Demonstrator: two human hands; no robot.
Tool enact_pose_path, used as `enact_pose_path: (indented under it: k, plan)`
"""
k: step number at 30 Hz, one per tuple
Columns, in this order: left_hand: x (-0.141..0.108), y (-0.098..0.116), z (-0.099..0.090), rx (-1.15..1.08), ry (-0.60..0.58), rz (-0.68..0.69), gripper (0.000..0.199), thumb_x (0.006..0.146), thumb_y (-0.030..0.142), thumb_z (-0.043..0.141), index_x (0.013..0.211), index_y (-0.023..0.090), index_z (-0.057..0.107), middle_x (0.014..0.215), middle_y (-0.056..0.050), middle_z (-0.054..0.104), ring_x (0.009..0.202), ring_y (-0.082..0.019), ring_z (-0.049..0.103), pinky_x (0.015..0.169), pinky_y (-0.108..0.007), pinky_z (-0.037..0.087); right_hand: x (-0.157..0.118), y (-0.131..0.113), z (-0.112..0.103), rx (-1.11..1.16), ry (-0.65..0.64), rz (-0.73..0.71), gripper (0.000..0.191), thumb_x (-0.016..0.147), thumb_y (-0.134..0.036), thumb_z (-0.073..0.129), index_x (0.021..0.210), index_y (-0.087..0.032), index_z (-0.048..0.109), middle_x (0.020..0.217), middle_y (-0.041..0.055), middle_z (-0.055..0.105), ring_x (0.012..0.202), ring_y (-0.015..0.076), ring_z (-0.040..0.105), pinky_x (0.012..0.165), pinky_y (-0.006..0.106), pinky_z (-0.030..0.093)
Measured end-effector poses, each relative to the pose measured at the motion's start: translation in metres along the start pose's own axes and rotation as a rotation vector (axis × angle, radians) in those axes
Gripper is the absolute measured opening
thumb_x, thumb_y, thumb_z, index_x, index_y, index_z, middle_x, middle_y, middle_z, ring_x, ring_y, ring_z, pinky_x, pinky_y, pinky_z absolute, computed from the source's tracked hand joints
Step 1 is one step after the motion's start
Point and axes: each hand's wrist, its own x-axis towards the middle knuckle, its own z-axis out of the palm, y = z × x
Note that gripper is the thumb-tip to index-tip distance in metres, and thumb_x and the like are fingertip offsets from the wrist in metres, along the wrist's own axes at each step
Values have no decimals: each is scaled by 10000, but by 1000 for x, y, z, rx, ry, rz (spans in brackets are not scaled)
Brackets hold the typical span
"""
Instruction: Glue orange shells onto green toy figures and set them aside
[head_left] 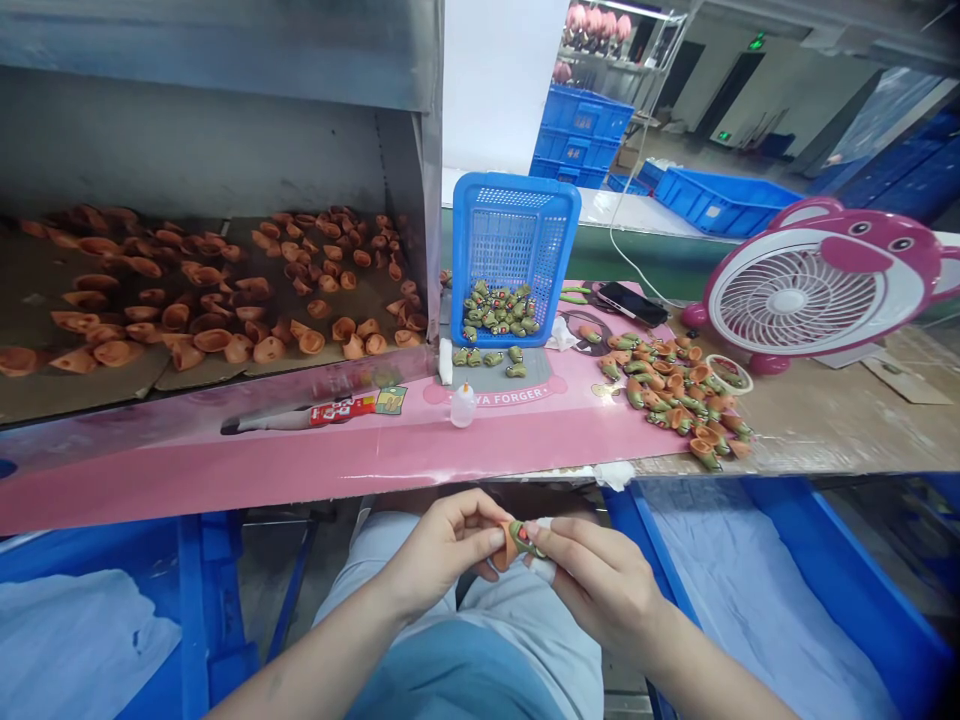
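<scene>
Both hands meet above my lap, just in front of the table edge. My left hand [450,545] pinches an orange cup-shaped piece [507,548] between thumb and fingers. Pressed against it is a small green painted figure part [526,538], which my right hand [600,575] grips; white wraps cover some of its fingertips. The two pieces touch, though fingers hide how they fit. On the table ahead stands a small clear squeeze bottle [463,406] with an orange tip. Behind it, a tilted blue basket [463,260] holds several similar green parts, with a few more lying before it.
Orange pieces [214,340] cover cardboard in the booth at left. Joined green-and-orange pieces [675,385] are heaped at right, near a pink bear-shaped fan [795,290] and a phone [632,303]. Blue bins [840,580] flank my legs. A pink mat [337,455] lies along the table front.
</scene>
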Motion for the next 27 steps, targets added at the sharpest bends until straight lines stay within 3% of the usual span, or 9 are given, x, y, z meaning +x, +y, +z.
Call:
enact_pose_path:
  k: [17, 23, 27]
  plan:
    - [0, 9, 0, 74, -28, 64, 129, 760, 246, 518, 795, 121, 529, 594, 4, 523, 567, -99, 461, 560, -240, 382, 4, 1, 4, 10, 18, 61, 369, 739, -57, 525, 1093, -146, 473, 852, 81, 588, 764, 151, 562, 641, 244, 478]
    - [0, 11, 3, 254, 170, 133, 84, 705, 166, 547, 734, 166, 468, 950, -44, 497, 741, -124, 485, 601, -236, 398, 5, 0, 7, 97, 59, 145, 301, 736, -79, 537, 1022, -168, 502, 800, 54, 581, 725, 139, 560, 607, 234, 472]
    - [0, 14, 5, 358, 208, 193, 74, 692, 146, 535, 669, 167, 468, 802, -18, 486, 716, -134, 483, 621, -247, 399, 5, -1, 8, 168, 95, 217, 256, 732, -104, 540, 978, -171, 515, 753, 33, 579, 646, 119, 550, 556, 217, 467]
